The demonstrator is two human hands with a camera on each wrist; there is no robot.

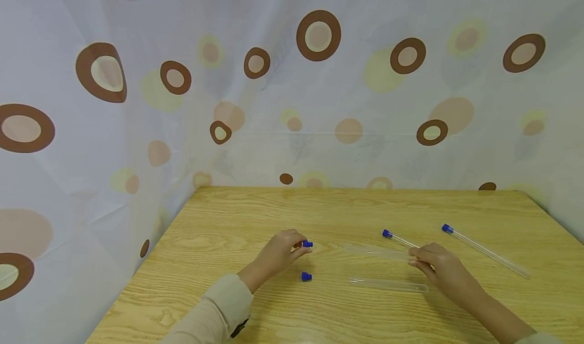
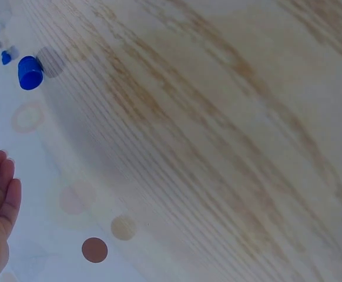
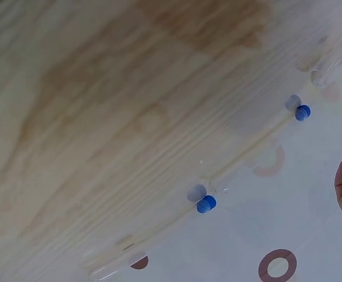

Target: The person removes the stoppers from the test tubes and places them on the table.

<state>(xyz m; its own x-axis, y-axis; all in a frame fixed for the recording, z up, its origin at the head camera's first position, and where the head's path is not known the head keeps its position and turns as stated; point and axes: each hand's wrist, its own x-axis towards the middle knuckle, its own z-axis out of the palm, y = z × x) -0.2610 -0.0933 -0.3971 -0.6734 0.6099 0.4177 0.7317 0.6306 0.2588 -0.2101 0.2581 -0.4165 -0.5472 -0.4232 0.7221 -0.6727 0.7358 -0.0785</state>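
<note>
My left hand [image 1: 278, 253] pinches a small blue stopper [image 1: 308, 244] between thumb and fingers, just above the table. A second blue stopper [image 1: 306, 276] lies on the wood below that hand; it shows as a blue cylinder [image 2: 30, 73] in the left wrist view. On the right, my right hand [image 1: 442, 270] pinches one end of a clear test tube [image 1: 376, 252], whose other end points left towards the held stopper. Another clear tube [image 1: 388, 284] without a stopper lies in front of it. Both hands show only partly at the edges of their wrist views.
Two tubes with blue stoppers lie at the back right: one [image 1: 401, 240] partly behind the right hand, the other [image 1: 488, 253] slanting farther right. The wood-grain table [image 1: 255, 207] meets a patterned curtain [image 1: 347, 96] at the back and left.
</note>
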